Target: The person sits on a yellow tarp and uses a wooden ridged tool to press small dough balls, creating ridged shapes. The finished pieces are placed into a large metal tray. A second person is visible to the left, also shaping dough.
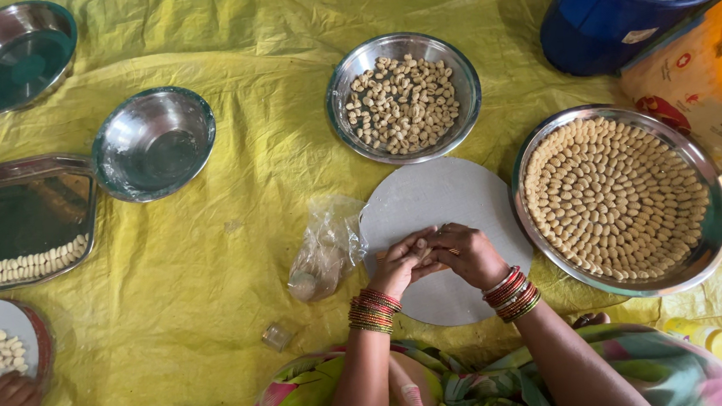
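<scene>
My left hand [399, 264] and my right hand [469, 255] meet over a round grey board [439, 195], fingers pinched together on a small piece of pale dough that is mostly hidden between them. Both wrists wear red and gold bangles. Beyond the board a steel bowl [346, 78] holds loose small dough pieces. To the right a large steel plate [713, 234] carries many shaped pieces laid in neat rings. A crumpled clear plastic bag [327, 248] lies just left of my left hand.
A yellow plastic sheet [216, 260] covers the floor. Two empty steel bowls [154, 142] [14, 53] and a steel tray [24, 216] with a row of pieces lie left. Another person's hand [5, 404] rests by a small board [5, 325]. A blue bucket [615, 17] stands far right.
</scene>
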